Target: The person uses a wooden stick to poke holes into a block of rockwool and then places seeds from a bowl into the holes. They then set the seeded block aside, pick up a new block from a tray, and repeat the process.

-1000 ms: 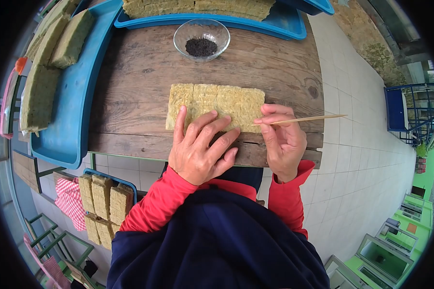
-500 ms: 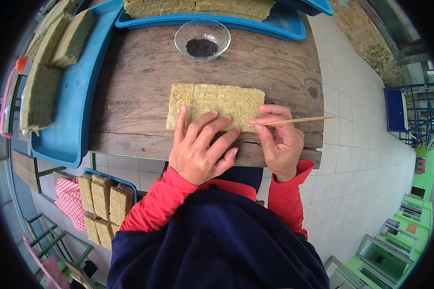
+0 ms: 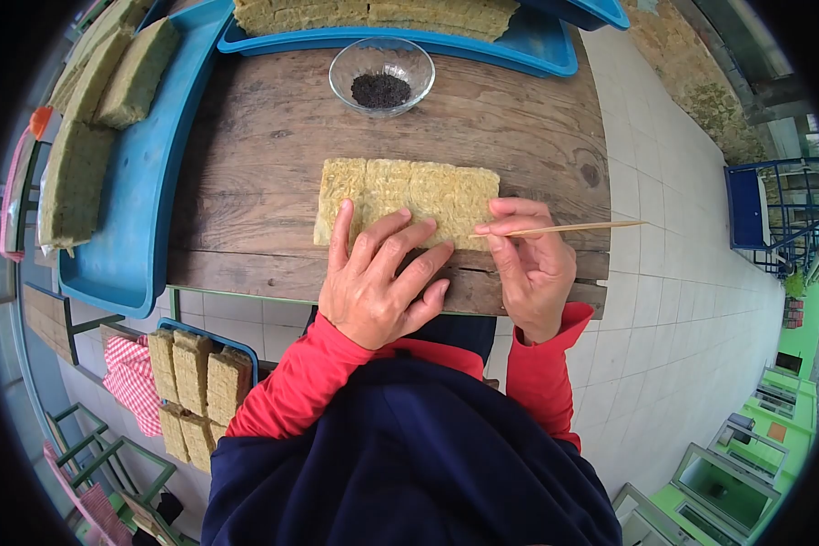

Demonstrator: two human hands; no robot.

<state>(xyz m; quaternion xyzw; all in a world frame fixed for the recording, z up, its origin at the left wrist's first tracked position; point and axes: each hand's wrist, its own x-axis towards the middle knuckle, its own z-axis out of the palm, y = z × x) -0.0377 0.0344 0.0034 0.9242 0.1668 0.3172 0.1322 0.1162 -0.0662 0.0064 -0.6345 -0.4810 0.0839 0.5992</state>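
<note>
A yellowish fibrous slab [image 3: 409, 196], scored into blocks, lies flat on the wooden table [image 3: 264, 155]. My left hand [image 3: 378, 282] rests palm down on the slab's near edge, fingers spread. My right hand [image 3: 530, 268] pinches a thin wooden stick [image 3: 573, 227] at the slab's near right corner. The stick lies nearly level, its tip touching the slab's edge and its free end pointing right. A glass bowl [image 3: 381, 75] with small black seeds stands farther back, apart from both hands.
A blue tray [image 3: 141, 182] with more fibrous slabs lies on the left. Another blue tray [image 3: 528, 45] of slabs sits at the far edge. Under the table, a third blue tray [image 3: 200, 382] holds smaller blocks beside a red checked cloth [image 3: 132, 378]. Tiled floor spreads right.
My right hand shifted the stick a little left into the slab's edge, then back right. My left hand and the slab stayed put.
</note>
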